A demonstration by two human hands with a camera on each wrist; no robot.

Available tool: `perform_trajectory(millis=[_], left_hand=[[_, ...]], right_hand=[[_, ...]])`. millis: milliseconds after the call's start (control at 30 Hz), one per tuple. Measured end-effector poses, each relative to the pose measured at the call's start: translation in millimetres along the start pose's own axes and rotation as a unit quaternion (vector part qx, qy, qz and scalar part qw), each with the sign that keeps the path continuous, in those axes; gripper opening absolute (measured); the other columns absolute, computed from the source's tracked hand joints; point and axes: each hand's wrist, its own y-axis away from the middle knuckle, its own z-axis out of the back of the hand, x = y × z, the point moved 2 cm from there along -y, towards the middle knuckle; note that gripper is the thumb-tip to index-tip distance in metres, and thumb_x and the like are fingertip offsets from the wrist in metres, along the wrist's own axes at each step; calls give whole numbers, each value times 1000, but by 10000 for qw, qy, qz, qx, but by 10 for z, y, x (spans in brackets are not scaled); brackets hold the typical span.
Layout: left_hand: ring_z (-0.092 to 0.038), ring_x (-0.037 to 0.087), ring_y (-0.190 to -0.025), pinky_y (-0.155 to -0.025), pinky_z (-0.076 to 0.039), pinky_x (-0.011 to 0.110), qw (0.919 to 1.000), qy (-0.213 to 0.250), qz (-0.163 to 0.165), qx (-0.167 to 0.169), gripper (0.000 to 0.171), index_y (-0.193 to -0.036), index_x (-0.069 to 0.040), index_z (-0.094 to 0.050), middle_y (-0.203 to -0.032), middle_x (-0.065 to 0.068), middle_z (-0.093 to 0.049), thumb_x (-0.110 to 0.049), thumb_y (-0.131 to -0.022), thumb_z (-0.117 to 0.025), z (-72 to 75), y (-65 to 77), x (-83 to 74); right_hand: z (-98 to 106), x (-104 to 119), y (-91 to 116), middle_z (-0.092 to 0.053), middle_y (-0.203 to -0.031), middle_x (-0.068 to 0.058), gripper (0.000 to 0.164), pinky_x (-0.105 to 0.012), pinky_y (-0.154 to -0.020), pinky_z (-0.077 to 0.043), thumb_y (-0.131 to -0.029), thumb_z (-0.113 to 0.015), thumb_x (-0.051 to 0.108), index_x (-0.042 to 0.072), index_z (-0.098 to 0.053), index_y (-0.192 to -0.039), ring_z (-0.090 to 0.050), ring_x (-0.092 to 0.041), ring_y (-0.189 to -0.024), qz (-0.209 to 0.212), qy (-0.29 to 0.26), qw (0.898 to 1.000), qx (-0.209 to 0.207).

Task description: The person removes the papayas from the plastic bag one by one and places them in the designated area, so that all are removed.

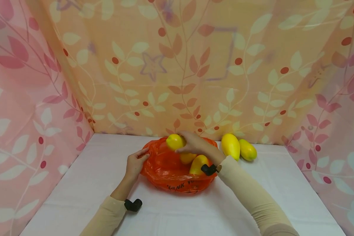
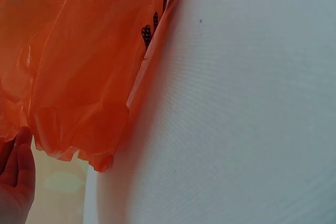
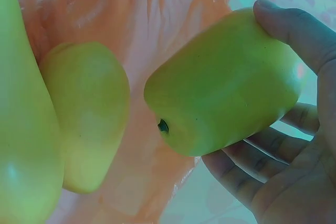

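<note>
An orange-red plastic bag (image 1: pixel 165 182) with black print lies spread on the table, its mouth facing up. My left hand (image 1: pixel 134 165) pinches the bag's left rim between thumb and fingers; in the left wrist view its fingers (image 2: pixel 23 161) are right at the bag's edge. Over the bag's opening, my right hand (image 1: pixel 193 143) holds a yellow mango (image 1: pixel 174 142), thumb on one side and fingers on the other. Inside the bag, below that hand, rest two more mangoes, one nearer (image 1: pixel 198 165) and one partly hidden (image 1: pixel 187 158). The right wrist view shows the held mango's dark stem end.
Two yellow mangoes, one upright-leaning (image 1: pixel 230 146) and one beside it (image 1: pixel 248 150), lie on the table right of the bag, near the back. White cloth covers the table (image 1: pixel 85 186). Leaf-patterned curtains (image 1: pixel 183 65) hang at the back and both sides.
</note>
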Motion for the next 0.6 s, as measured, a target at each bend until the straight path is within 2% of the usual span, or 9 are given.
perform_trajectory(millis=[167, 367, 500, 600], left_hand=[[-47, 27, -136, -108, -44, 41, 10000, 18, -60, -32, 36, -127, -2, -64, -136, 17, -59, -10, -91, -65, -2, -18, -4], [-47, 28, -136, -109, -43, 41, 9999, 31, -111, -35, 37, -127, -2, -64, -136, 17, -59, -10, -91, -65, 2, -20, -15], [-46, 29, -136, -109, -43, 42, 10000, 26, -48, -7, 37, -128, -2, -63, -137, 18, -58, -11, -92, -65, 2, -19, -8], [-47, 28, -136, -106, -46, 37, 10000, 32, 3, -1, 37, -127, -3, -64, -137, 17, -58, -10, -92, -65, 4, -17, 2]], right_hand=[[54, -10, 24, -60, -115, 4, 60, -36, -90, -52, -78, -82, 34, 19, -54, -128, -57, -17, -100, -51, -72, 10000, -45], [119, -34, 42, -60, -115, 3, 59, -38, -91, -51, -78, -82, 33, 20, -55, -129, -56, -19, -101, 12, 34, 10000, -44], [149, -65, 56, -60, -120, 1, 63, -39, -94, -50, -78, -81, 36, 17, -53, -132, -56, -19, -104, 51, 335, 9994, -110], [174, -80, 85, -60, -125, -2, 66, -41, -96, -50, -79, -80, 38, 15, -52, -134, -56, -21, -107, 40, 498, 9987, -121]])
